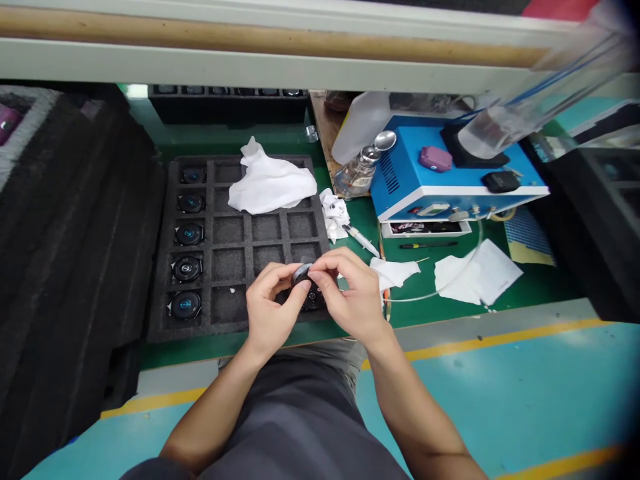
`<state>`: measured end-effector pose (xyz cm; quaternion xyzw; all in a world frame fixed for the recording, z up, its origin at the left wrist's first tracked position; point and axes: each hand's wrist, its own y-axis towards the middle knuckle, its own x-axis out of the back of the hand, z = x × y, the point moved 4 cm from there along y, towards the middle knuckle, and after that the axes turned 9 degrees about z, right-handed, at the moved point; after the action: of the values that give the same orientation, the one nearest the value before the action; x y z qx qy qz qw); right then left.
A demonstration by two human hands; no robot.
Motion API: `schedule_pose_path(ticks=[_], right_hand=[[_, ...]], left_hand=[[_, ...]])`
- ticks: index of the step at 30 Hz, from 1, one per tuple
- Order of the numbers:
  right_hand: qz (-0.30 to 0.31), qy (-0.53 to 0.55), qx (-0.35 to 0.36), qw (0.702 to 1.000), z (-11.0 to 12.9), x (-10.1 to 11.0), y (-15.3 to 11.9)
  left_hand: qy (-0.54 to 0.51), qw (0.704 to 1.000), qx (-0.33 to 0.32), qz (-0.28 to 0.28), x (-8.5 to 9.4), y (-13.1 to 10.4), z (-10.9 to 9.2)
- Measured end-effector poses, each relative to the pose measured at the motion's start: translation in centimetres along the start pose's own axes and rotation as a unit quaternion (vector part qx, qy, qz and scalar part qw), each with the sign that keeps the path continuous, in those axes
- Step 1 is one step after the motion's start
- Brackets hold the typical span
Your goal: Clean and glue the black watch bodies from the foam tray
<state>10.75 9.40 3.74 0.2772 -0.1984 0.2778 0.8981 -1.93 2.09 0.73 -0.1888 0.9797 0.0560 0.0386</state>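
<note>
A small round dark watch case [301, 273] with a grey rim is pinched between my two hands, above the right front part of a dark foam tray [227, 257]. My left hand [271, 307] is closed on its left side, thumb and forefinger against the rim. On the other side, my right hand [353, 293] grips it with thumb and fingertips. Fingers cover much of the case. Just below it, another dark round watch part [314, 299] shows partly between the hands. Several round watches [186, 269] fill the tray's left column, and a white cloth [273, 185] lies across its back compartments.
Right of the tray are crumpled tissue [335, 212], a white pen-like tube [361, 239] and a glass bottle [356, 173]. A blue machine [400, 157] stands behind, its thin hose [440, 291] crossing the green mat. Stacked black foam [75, 267] rises at left.
</note>
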Motion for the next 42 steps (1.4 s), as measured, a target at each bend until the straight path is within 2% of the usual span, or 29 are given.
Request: schedule_pose_path(ticks=[8,13,15,21,27,29,32,35,38,40,42], right_hand=[[0.021,-0.185,0.028,0.982,0.0,-1.0,-0.4],[-0.031,-0.115,0.036,0.992,0.7,-0.3,-0.7],[-0.042,-0.121,0.038,0.991,0.9,-0.1,-0.7],[-0.013,-0.218,0.063,0.974,0.7,-0.6,-0.1],[0.004,-0.262,0.082,0.962,0.7,-1.0,0.3],[0.015,-0.25,0.086,0.964,0.8,-1.1,0.2],[0.006,-0.176,0.076,0.981,0.9,-0.8,-0.2],[-0.023,-0.083,0.025,0.996,0.7,-0.3,-0.6],[-0.015,-0.009,-0.031,0.999,0.3,-0.5,-0.9],[-0.006,0.013,-0.046,0.999,0.2,-0.9,-1.1],[-0.004,0.013,-0.049,0.999,0.3,-1.2,-1.2]], left_hand=[[0.035,0.999,-0.006,-0.025,0.1,0.0,-0.1],[-0.031,0.997,0.048,-0.042,0.4,0.0,0.7],[-0.047,0.996,0.057,-0.042,0.4,-0.1,0.9],[-0.028,0.999,0.034,-0.027,0.3,-0.1,0.6],[-0.001,1.0,0.017,-0.022,0.1,0.0,0.1],[-0.011,0.999,0.028,-0.033,0.2,0.0,0.3],[-0.065,0.995,0.059,-0.044,0.3,0.2,0.7],[-0.163,0.982,0.087,-0.041,0.4,0.5,1.2],[-0.268,0.953,0.134,-0.033,0.5,0.9,1.6],[-0.301,0.941,0.149,-0.031,0.4,1.0,1.7],[-0.297,0.944,0.142,-0.033,0.5,1.1,1.6]])
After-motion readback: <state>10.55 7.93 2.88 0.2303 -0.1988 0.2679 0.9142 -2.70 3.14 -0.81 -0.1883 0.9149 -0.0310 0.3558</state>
